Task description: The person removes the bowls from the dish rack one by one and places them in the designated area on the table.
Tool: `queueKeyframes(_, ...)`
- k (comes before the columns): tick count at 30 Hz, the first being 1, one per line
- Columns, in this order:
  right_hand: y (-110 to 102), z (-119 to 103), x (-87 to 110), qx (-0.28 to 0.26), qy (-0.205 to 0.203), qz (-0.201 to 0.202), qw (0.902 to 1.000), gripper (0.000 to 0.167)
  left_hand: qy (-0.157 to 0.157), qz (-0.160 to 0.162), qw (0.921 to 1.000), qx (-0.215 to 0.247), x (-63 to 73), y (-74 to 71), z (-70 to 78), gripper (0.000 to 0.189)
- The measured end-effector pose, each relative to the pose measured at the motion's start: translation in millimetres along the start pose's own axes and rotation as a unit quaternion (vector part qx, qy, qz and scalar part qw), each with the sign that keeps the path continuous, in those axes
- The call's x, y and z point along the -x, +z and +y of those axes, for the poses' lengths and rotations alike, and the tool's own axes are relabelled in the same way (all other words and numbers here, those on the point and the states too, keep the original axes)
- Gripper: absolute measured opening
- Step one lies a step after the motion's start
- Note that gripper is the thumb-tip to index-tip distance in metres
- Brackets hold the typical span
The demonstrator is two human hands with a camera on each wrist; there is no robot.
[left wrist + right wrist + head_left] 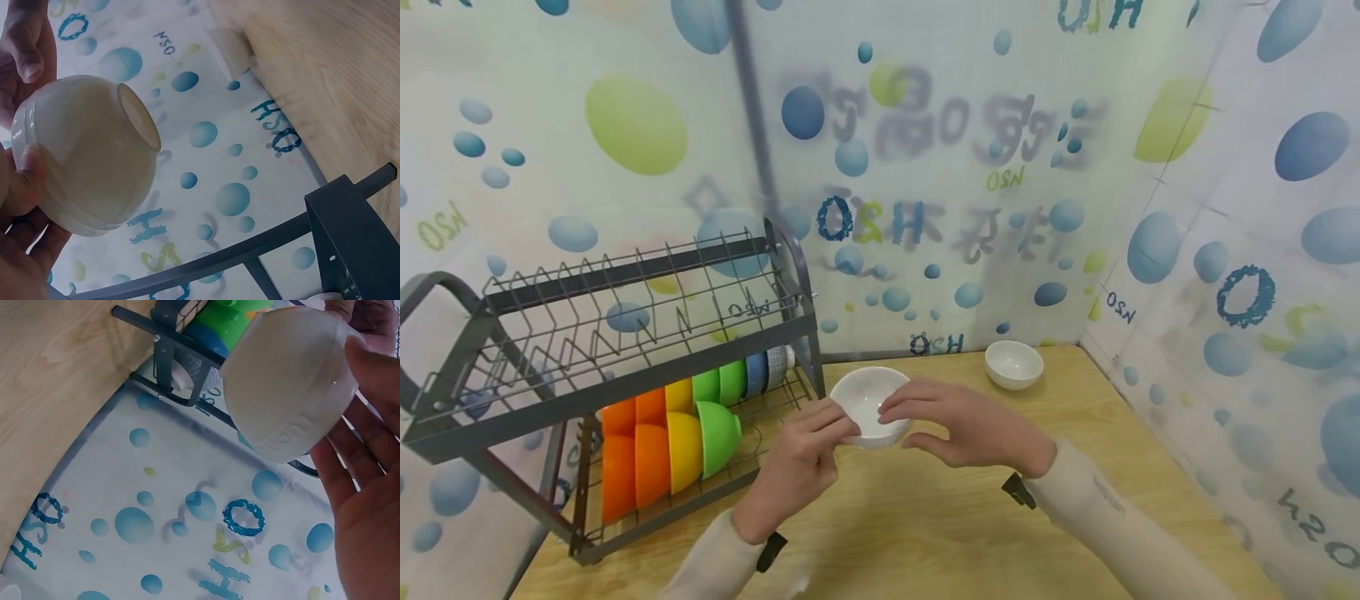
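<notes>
White and glossy, the small round bowl (867, 390) is up in front of me, just to the right of the dark grey metal two-tier dish rack (625, 380) and above the pale wood-grained table (925, 533). My left hand (801, 454) grips it by the side nearest the rack, thumb against the outer wall. My right hand (943, 421) reaches round the opposite side with fingertips over the rim; whether it bears any weight or merely touches, I cannot tell. On the rack's lower tier, orange, yellow and green round bowls (684, 454) stand on edge in rows, and a second white round bowl (1014, 365) sits on the table well to the right of the rack. I take the step in hand to be steadying this bowl between both hands. My next move probably calls for one sure hold, with the other hand letting go, and for keeping the rim clear of the rack's end post.
</notes>
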State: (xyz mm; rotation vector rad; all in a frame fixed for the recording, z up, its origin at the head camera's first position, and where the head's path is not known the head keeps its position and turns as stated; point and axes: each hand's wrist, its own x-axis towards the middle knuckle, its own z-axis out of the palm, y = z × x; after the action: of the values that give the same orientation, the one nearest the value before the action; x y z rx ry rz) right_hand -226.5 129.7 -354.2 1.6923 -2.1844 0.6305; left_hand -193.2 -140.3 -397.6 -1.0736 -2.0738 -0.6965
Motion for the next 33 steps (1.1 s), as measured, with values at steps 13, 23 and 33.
queueKeyframes(13,11.1,-4.3,12.0,0.093,0.006,0.051,0.9943,0.019,0.008,-0.039,0.9992,-0.004,-2.1,6.1,1.4,0.043)
queueKeyframes(23,14.7,-5.1,15.2,0.120,0.041,0.060,0.9900,0.032,0.000,-0.048,0.9985,0.026,-5.3,4.4,1.1,0.035)
queueKeyframes(33,20.0,0.4,16.1,0.162,0.039,0.087,0.9821,0.036,-0.025,-0.027,0.9979,0.053,-7.7,4.1,-9.1,0.045)
